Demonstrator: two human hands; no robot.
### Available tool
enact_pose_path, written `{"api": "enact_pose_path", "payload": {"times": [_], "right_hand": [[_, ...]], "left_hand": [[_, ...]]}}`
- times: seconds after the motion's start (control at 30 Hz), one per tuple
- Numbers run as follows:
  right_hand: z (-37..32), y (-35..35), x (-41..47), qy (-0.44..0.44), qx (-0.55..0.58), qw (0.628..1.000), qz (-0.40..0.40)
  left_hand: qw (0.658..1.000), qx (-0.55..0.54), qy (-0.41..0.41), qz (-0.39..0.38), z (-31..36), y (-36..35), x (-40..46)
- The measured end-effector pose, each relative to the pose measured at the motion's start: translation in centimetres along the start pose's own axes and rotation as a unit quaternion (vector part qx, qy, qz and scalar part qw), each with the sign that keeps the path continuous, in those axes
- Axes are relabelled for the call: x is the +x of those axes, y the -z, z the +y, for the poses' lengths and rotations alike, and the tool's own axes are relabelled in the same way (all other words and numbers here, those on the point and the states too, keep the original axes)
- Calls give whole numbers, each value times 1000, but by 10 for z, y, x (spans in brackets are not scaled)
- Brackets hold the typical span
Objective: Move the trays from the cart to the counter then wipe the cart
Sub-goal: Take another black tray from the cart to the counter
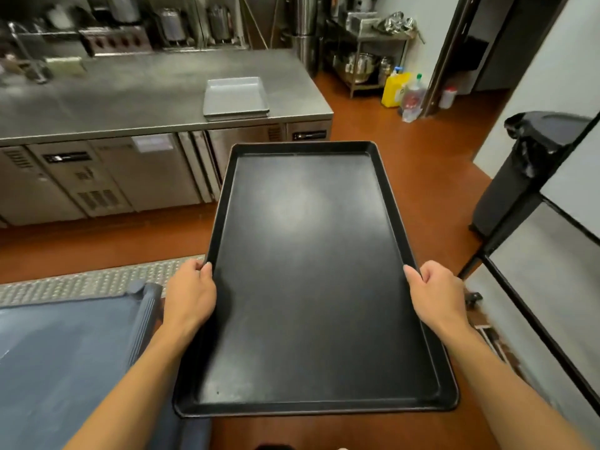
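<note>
Above the orange-brown floor, between the blue cart and the steel counter, the left hand and right hand gripped the long rims of an empty black tray. Pale stacked trays lay on the counter.

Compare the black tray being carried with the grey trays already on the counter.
The black tray is dark and held in the air by the left hand and right hand; the grey trays are pale and rest stacked on the counter. All are empty, shallow and rectangular.
</note>
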State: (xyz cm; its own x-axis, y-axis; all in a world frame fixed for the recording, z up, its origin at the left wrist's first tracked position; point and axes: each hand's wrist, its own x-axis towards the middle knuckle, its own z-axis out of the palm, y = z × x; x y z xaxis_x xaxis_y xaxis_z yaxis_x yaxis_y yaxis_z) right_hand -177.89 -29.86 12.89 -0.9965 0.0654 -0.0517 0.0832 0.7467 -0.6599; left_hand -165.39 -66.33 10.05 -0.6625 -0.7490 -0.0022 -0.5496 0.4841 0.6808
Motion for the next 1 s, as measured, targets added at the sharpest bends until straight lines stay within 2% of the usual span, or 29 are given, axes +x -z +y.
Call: {"api": "enact_pose_path", "payload": {"times": [0.27,0.5,0.77,1.0], "right_hand": [[-127,-84,179,94,6,991,-95],[-248,-181,296,128,25,985,-110],[-358,-268,405,130,38,981,-136],[-437,-355,527,153,31,976,-151]], "left_hand": [[993,-10,78,84,9,-9,151],[988,-3,84,129,5,2,317],[985,17,96,139,17,26,477],[982,24,127,137,24,1,622]]}}
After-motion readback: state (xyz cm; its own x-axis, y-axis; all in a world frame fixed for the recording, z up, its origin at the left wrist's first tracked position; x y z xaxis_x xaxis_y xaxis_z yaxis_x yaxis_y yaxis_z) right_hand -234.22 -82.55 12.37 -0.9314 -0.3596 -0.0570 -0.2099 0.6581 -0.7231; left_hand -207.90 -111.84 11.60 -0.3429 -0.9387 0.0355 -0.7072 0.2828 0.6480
